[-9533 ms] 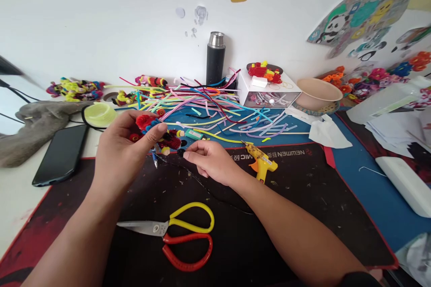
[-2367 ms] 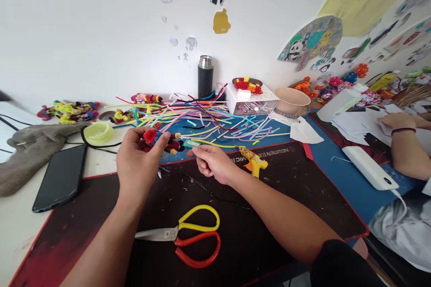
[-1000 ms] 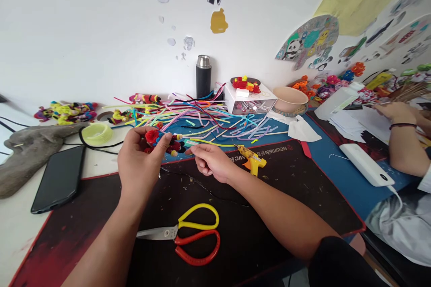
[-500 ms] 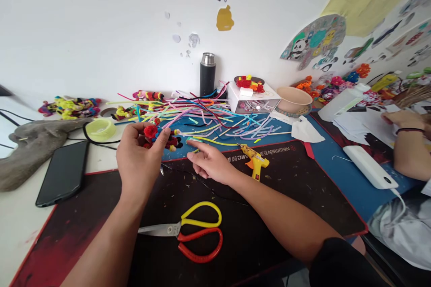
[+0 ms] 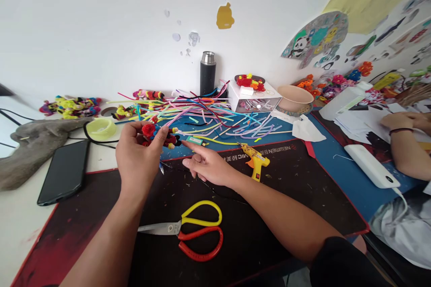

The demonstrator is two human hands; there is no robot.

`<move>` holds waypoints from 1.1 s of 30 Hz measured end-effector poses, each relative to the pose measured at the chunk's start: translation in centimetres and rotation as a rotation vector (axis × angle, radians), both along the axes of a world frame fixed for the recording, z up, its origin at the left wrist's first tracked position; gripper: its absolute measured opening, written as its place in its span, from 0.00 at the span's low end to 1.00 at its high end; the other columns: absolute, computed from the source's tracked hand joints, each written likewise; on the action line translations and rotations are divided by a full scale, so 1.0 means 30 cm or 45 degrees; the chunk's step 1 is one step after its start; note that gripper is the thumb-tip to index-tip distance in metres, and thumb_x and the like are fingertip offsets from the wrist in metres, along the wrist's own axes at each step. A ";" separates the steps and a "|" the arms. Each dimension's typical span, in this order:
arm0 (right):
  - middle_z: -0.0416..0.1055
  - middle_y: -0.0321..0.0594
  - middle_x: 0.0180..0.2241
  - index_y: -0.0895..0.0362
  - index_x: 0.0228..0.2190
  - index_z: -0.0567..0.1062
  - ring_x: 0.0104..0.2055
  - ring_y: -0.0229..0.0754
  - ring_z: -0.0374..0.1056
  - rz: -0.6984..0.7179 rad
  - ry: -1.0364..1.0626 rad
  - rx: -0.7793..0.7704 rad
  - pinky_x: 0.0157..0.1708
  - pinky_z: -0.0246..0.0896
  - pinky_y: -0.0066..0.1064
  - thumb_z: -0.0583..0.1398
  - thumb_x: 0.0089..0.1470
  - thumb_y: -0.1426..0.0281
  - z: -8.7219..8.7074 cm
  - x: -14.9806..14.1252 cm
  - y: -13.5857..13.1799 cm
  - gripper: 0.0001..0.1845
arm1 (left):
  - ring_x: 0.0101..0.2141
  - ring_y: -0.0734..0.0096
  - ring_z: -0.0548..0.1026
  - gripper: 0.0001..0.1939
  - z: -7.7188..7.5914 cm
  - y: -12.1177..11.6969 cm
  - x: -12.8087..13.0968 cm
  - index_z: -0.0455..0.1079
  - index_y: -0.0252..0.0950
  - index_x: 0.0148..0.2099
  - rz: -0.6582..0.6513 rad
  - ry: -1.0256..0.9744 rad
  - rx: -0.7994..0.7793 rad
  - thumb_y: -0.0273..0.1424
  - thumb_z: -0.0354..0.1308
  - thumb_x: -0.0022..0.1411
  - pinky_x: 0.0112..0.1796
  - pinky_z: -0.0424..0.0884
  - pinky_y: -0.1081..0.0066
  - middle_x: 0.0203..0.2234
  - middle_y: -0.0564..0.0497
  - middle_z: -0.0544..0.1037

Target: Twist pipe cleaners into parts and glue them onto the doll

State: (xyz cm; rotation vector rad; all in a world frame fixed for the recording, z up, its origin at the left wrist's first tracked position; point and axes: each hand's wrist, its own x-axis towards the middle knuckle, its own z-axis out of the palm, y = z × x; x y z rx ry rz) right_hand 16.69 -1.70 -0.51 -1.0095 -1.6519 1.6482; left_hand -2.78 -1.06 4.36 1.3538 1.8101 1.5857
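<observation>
My left hand [image 5: 138,159] is closed on a small pipe-cleaner doll [image 5: 155,132] in red, blue, yellow and black, pinching it between thumb and fingers above the dark mat. My right hand [image 5: 207,161] points with its index finger stretched toward the doll's black end; whether the tip touches it I cannot tell. Its other fingers are partly curled, with nothing visible in them. Below the hands lie scissors [image 5: 201,219] with one yellow and one red handle. A yellow hot glue gun [image 5: 255,160] rests on the mat right of my right hand. A pen tip [image 5: 162,169] shows beside my left hand.
Loose pipe cleaners [image 5: 202,114] cover the table's back, before a black thermos [image 5: 208,74] and white box [image 5: 255,98]. At left lie a phone [image 5: 63,171], yellow tape roll [image 5: 101,129] and driftwood [image 5: 30,148]. Another person's hand [image 5: 399,122] is at right, near a power bank [image 5: 370,166].
My right hand has shifted slightly left, its index fingertip now closer to the doll's black end. A small green object behind it is more exposed. My left hand still holds the doll.
</observation>
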 end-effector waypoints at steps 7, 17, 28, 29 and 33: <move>0.71 0.27 0.26 0.53 0.78 0.58 0.20 0.33 0.62 0.016 0.012 0.002 0.23 0.60 0.26 0.64 0.72 0.55 -0.001 0.002 0.000 0.43 | 0.29 0.63 0.74 0.20 0.002 -0.003 0.002 0.71 0.44 0.43 0.005 0.027 -0.008 0.49 0.74 0.59 0.31 0.68 0.63 0.31 0.53 0.77; 0.72 0.28 0.27 0.53 0.78 0.58 0.21 0.33 0.61 0.028 0.017 0.008 0.23 0.61 0.27 0.64 0.71 0.53 -0.007 0.003 0.001 0.44 | 0.29 0.62 0.75 0.20 0.003 -0.002 0.002 0.71 0.45 0.42 -0.013 0.013 -0.015 0.49 0.74 0.59 0.31 0.69 0.62 0.32 0.53 0.77; 0.72 0.28 0.27 0.52 0.78 0.59 0.20 0.33 0.62 0.008 0.035 0.003 0.23 0.60 0.27 0.64 0.71 0.54 -0.007 0.003 0.003 0.43 | 0.30 0.63 0.78 0.20 0.003 -0.002 -0.001 0.71 0.43 0.43 -0.026 -0.015 -0.014 0.47 0.74 0.60 0.31 0.71 0.64 0.32 0.52 0.78; 0.72 0.28 0.26 0.52 0.78 0.59 0.20 0.33 0.61 -0.002 0.048 -0.005 0.23 0.60 0.27 0.64 0.71 0.54 -0.005 0.003 0.004 0.42 | 0.31 0.64 0.78 0.20 0.006 -0.002 -0.002 0.72 0.42 0.43 -0.023 -0.027 -0.009 0.45 0.75 0.59 0.30 0.71 0.65 0.33 0.53 0.78; 0.72 0.28 0.25 0.54 0.77 0.61 0.18 0.32 0.59 -0.047 0.135 -0.119 0.20 0.54 0.27 0.65 0.70 0.54 0.007 0.005 0.012 0.43 | 0.28 0.68 0.77 0.19 0.018 -0.004 -0.001 0.71 0.39 0.43 -0.031 -0.156 0.032 0.41 0.76 0.59 0.28 0.70 0.68 0.32 0.54 0.78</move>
